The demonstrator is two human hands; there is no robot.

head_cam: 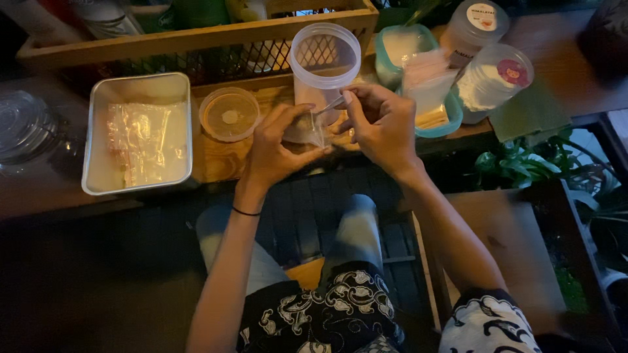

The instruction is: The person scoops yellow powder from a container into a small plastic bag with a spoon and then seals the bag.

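My left hand (275, 147) pinches a small clear plastic bag (307, 129) holding a little pale powder, just above the wooden board. A small metal spoon (330, 105) is gripped in my right hand (379, 127), its tip pointing into the bag's mouth. Right behind both hands stands an open clear plastic jar (324, 62). The jar's round lid (229, 114) lies upturned on the board to the left of my left hand.
A metal tray (95, 140) with filled clear bags sits at the left. A teal container (389, 59) with packets and two lidded white-filled jars (494, 82) stand at the right. A wooden crate (196, 36) runs along the back. Plants (523, 163) are at the right.
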